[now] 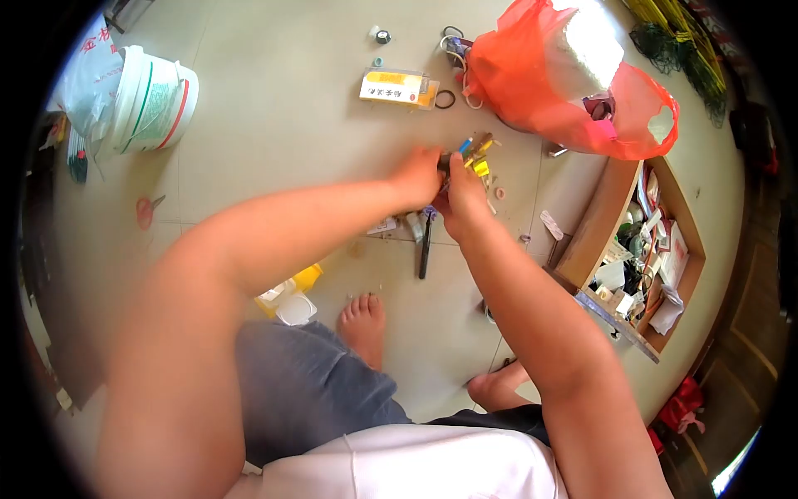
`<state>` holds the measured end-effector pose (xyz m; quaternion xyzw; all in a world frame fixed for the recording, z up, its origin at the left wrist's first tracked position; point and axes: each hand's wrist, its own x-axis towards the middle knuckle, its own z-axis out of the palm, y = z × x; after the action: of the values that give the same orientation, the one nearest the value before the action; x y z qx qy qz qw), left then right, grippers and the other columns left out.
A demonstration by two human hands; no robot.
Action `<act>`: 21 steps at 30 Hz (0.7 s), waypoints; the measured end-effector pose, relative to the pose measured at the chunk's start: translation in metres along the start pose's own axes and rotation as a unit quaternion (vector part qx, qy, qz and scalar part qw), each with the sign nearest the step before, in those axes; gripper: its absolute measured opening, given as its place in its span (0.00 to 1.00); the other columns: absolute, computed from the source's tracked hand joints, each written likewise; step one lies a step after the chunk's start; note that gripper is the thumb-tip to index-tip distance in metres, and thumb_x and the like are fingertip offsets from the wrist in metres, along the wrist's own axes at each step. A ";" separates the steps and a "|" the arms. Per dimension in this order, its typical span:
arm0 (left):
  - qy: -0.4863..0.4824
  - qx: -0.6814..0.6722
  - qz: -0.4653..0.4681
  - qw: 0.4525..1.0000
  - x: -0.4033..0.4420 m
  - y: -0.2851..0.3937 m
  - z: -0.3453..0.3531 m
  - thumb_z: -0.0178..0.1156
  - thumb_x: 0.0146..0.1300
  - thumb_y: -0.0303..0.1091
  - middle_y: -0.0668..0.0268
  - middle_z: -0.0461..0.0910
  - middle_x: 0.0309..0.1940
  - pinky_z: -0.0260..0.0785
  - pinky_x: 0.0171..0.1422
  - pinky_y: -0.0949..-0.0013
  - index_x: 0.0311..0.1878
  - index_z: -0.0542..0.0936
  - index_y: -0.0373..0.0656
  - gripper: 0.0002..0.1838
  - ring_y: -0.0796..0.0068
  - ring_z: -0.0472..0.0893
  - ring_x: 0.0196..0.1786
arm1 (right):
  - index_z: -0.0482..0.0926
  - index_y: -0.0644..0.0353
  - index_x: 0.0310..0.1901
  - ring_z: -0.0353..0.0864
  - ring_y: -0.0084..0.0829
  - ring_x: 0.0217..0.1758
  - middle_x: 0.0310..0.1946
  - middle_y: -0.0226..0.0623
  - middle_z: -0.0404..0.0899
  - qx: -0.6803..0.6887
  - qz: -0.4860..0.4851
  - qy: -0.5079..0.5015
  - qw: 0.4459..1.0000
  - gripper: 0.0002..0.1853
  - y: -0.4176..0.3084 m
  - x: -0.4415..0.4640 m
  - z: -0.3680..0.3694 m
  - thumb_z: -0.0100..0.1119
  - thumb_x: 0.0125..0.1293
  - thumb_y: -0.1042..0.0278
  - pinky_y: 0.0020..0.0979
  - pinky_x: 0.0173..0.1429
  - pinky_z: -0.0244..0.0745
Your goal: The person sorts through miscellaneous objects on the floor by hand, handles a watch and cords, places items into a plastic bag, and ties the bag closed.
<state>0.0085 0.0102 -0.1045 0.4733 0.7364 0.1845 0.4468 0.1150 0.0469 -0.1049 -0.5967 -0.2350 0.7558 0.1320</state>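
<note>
My left hand [417, 176] and my right hand [465, 198] meet above the tiled floor, near the middle of the view. Both have closed fingers around a small dark object [444, 164], too small to name. Just beyond my right hand are a blue pen-like item [465, 145], a yellow piece [481, 168] and other small bits. A black stick-like item [426, 245] lies on the floor below my hands. A yellow and white box [394, 86] lies above them.
A red plastic bag [519, 71] with white foam stands at the upper right. Below it is a wooden drawer [592, 224] full of small things. A white bucket [154, 100] lies at the upper left, red-handled scissors [145, 213] below it. Yellow packaging [306, 277] lies near my foot.
</note>
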 end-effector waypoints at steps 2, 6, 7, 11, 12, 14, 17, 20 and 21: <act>0.026 -0.048 0.044 0.998 -0.009 0.000 0.016 0.54 0.63 0.29 0.43 0.70 0.52 0.66 0.61 0.54 0.55 0.72 0.35 0.17 0.43 0.71 0.56 | 0.74 0.53 0.41 0.74 0.25 0.32 0.30 0.31 0.75 0.041 -0.010 0.022 0.999 0.18 -0.002 -0.003 0.001 0.45 0.75 0.47 0.32 0.34 0.71; 0.020 -0.057 0.059 0.996 -0.032 0.009 0.024 0.54 0.62 0.29 0.44 0.69 0.51 0.64 0.62 0.55 0.57 0.71 0.33 0.20 0.44 0.71 0.55 | 0.72 0.54 0.43 0.76 0.26 0.38 0.35 0.32 0.77 0.108 -0.003 0.004 0.994 0.12 0.011 -0.007 -0.007 0.49 0.74 0.54 0.32 0.40 0.74; 0.028 -0.029 0.066 0.997 -0.035 0.008 0.027 0.54 0.61 0.29 0.45 0.70 0.51 0.66 0.61 0.55 0.55 0.71 0.32 0.19 0.45 0.71 0.55 | 0.72 0.54 0.43 0.76 0.26 0.38 0.35 0.32 0.77 0.109 -0.009 0.005 0.994 0.12 0.012 -0.012 -0.008 0.49 0.74 0.54 0.32 0.40 0.74; -0.004 -0.048 0.032 0.998 -0.055 0.014 0.029 0.54 0.57 0.26 0.46 0.70 0.53 0.67 0.62 0.56 0.57 0.70 0.28 0.23 0.47 0.71 0.58 | 0.70 0.54 0.46 0.75 0.25 0.36 0.37 0.30 0.76 0.079 -0.067 0.018 0.994 0.10 0.014 -0.035 -0.015 0.54 0.70 0.60 0.31 0.38 0.72; -0.098 -0.090 -0.027 0.991 -0.059 0.030 0.009 0.55 0.57 0.25 0.51 0.73 0.53 0.68 0.63 0.61 0.62 0.68 0.30 0.27 0.56 0.74 0.57 | 0.70 0.54 0.47 0.75 0.24 0.38 0.37 0.30 0.76 0.039 -0.030 0.010 0.999 0.11 0.006 -0.046 -0.022 0.55 0.70 0.59 0.30 0.39 0.72; -0.167 -0.250 -0.053 0.952 -0.070 0.052 -0.012 0.55 0.58 0.26 0.55 0.74 0.53 0.68 0.61 0.64 0.66 0.67 0.33 0.29 0.63 0.75 0.55 | 0.70 0.54 0.56 0.76 0.28 0.49 0.45 0.35 0.76 -0.035 0.046 -0.007 0.998 0.20 -0.001 -0.049 -0.049 0.58 0.67 0.55 0.34 0.53 0.73; -0.259 -0.369 -0.094 0.888 -0.074 0.058 -0.024 0.54 0.62 0.25 0.63 0.77 0.57 0.69 0.62 0.67 0.73 0.63 0.41 0.33 0.74 0.77 0.55 | 0.68 0.54 0.61 0.74 0.29 0.54 0.50 0.35 0.74 -0.033 0.060 -0.052 0.996 0.23 -0.023 -0.073 -0.078 0.57 0.68 0.56 0.36 0.58 0.71; -0.301 -0.489 -0.008 0.819 -0.081 0.080 -0.035 0.52 0.67 0.25 0.63 0.74 0.61 0.66 0.67 0.67 0.73 0.63 0.38 0.30 0.73 0.73 0.63 | 0.65 0.56 0.63 0.72 0.32 0.59 0.55 0.37 0.73 -0.002 0.018 -0.182 0.983 0.25 -0.048 -0.089 -0.112 0.56 0.69 0.56 0.38 0.62 0.70; -0.300 -0.489 -0.004 0.819 -0.082 0.092 -0.038 0.52 0.67 0.25 0.63 0.74 0.61 0.66 0.67 0.67 0.73 0.63 0.38 0.30 0.73 0.73 0.63 | 0.67 0.58 0.60 0.74 0.31 0.58 0.55 0.39 0.73 -0.002 0.002 -0.174 0.985 0.23 -0.069 -0.113 -0.106 0.55 0.70 0.56 0.38 0.61 0.72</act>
<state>0.0384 -0.0099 0.0191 0.2216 0.3806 0.3675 0.8191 0.2400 0.0725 0.0069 -0.4571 -0.2543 0.8479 0.0867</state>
